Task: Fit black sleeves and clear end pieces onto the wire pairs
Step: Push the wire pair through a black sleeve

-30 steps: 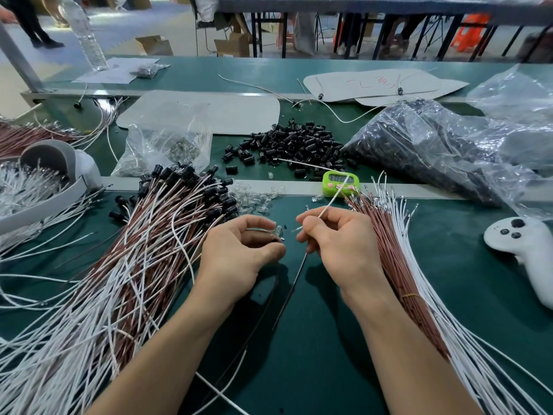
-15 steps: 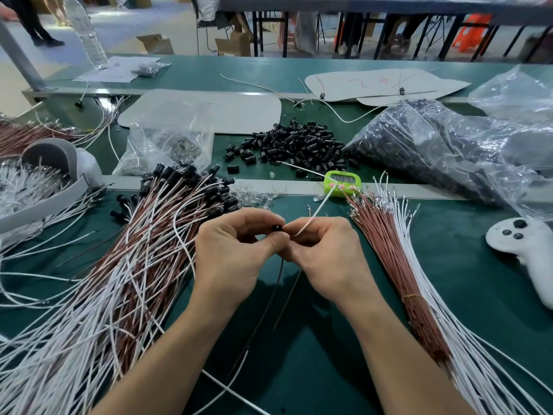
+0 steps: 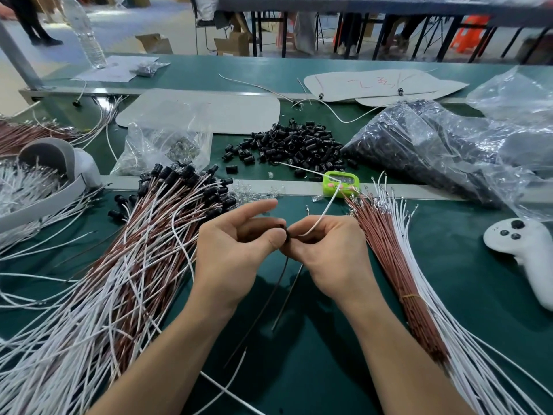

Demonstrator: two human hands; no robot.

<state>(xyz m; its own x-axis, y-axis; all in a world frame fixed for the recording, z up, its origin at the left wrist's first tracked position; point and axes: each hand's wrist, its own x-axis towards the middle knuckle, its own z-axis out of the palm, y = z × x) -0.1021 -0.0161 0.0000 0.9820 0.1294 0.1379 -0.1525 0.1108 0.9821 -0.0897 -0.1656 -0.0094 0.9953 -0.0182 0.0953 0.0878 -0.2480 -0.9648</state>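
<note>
My left hand (image 3: pixel 236 250) and my right hand (image 3: pixel 329 253) meet fingertip to fingertip above the green mat. Between them sits a small black sleeve (image 3: pixel 286 233), pinched by my left thumb and finger. My right hand grips a wire pair; its white wire (image 3: pixel 324 211) curves up toward the timer and its brown wire (image 3: pixel 269 298) hangs down below the hands. Loose black sleeves (image 3: pixel 293 146) lie in a pile behind. Clear end pieces (image 3: pixel 254 191) are scattered on the grey strip. Finished wires with black sleeves (image 3: pixel 143 247) fan out on the left; a bare wire bundle (image 3: pixel 398 265) lies on the right.
A green timer (image 3: pixel 341 181) stands behind my hands. A clear bag of clear pieces (image 3: pixel 167 145) is at back left, a large bag of black parts (image 3: pixel 434 151) at back right. A white controller (image 3: pixel 526 250) lies far right, a grey headset (image 3: pixel 51 169) far left.
My hands, apart a second ago, have come together. The black sleeve now shows between the fingertips, and my left forefinger has lifted straight.
</note>
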